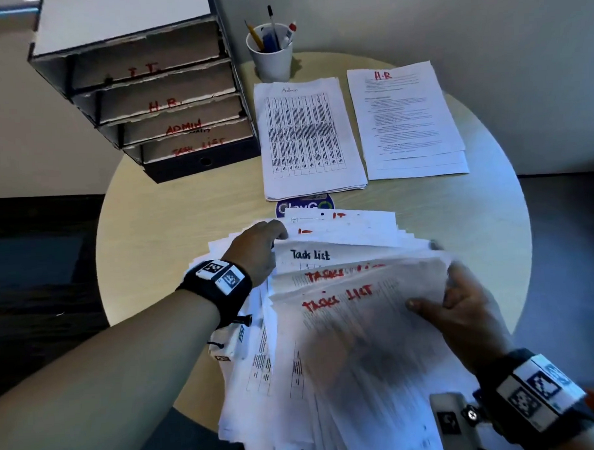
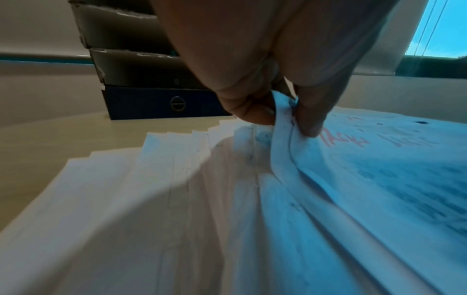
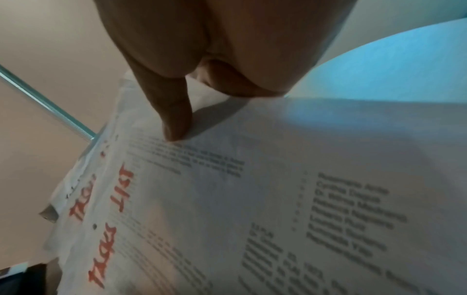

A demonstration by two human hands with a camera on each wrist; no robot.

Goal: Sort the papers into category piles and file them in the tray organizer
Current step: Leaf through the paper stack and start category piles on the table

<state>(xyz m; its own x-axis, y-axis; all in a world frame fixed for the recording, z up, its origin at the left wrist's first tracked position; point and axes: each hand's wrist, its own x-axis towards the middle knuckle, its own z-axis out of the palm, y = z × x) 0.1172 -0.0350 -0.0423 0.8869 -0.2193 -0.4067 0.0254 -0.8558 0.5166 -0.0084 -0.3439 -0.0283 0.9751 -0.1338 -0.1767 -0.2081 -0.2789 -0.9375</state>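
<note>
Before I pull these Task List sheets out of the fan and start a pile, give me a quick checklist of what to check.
1. Left hand pinches a sheet edge of the fanned stack: ok.
2. Right hand holds the Task List sheets, thumb on top: ok.
3. Only Task List sheets in the grip: cannot tell, lower headings are hidden.
4. Bare table left of the Admin pile for a new pile: ok.
5. Admin and H.R pile lie apart: ok.
6. Task List slot in the tray organizer holds no papers: cannot tell.
</note>
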